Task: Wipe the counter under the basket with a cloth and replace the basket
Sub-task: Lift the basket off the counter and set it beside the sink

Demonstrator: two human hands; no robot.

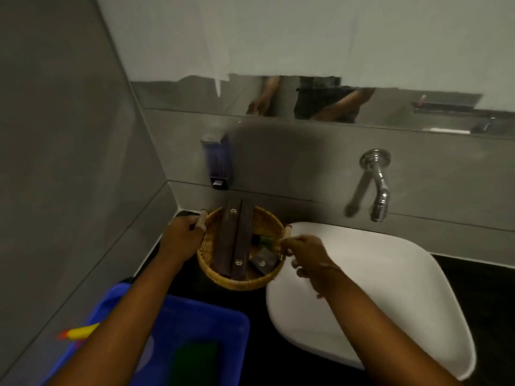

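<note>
A round wicker basket (237, 282) stands on the dark counter (189, 277) in the corner, between the grey wall and the white basin. Two long dark boxes and some small packets lie inside it. My left hand (184, 235) is closed around the basket's left handle. My right hand (303, 254) pinches the right handle with thumb and forefinger, over the basin's near corner. Whether the basket rests on the counter or is raised off it cannot be told. No cloth can be made out clearly.
A white basin (376, 302) fills the right side, with a chrome wall tap (377, 185) above it. A soap dispenser (217, 162) hangs on the wall behind the basket. A blue plastic tub (200, 330) with a yellow item sits at the lower left.
</note>
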